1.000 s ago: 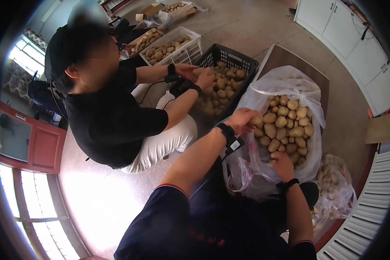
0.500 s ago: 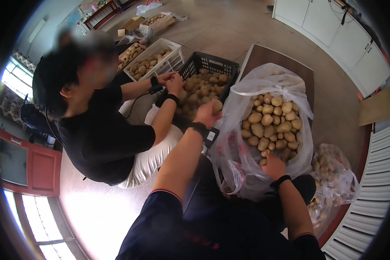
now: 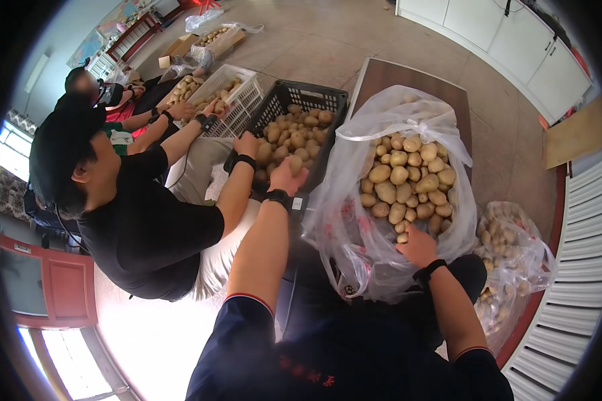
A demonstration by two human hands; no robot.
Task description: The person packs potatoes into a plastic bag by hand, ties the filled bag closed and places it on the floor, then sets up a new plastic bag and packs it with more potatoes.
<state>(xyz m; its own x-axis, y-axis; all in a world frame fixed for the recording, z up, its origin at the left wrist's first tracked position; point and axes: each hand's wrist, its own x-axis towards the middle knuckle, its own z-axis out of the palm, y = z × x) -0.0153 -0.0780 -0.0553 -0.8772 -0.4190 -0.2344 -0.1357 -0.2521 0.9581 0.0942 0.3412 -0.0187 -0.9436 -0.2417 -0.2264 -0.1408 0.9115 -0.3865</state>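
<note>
My left hand (image 3: 287, 182) is over the near end of a black plastic crate (image 3: 339, 100), its fingers wrapped round a potato (image 3: 295, 164). Potatoes lie heaped in that crate. To the right, a large clear plastic bag (image 3: 463, 220) stands open with a pile of potatoes (image 3: 403, 192) inside. At the pile's near edge, my right hand (image 3: 420, 247) reaches into the bag with fingers curled against the small potatoes. What lies under those fingers is hidden.
A co-worker in black sits at my left, one hand (image 3: 246, 144) at the black crate and the other (image 3: 214, 111) at a white crate (image 3: 247, 100). Another person sits beyond. More bagged potatoes (image 3: 508, 234) lie at right. A brown board (image 3: 408, 73) is behind the bag.
My view has shifted. My left hand still holds a potato at the crate. The co-worker's far hand has gone from the black crate to the white one. My right hand stays at the pile's near edge.
</note>
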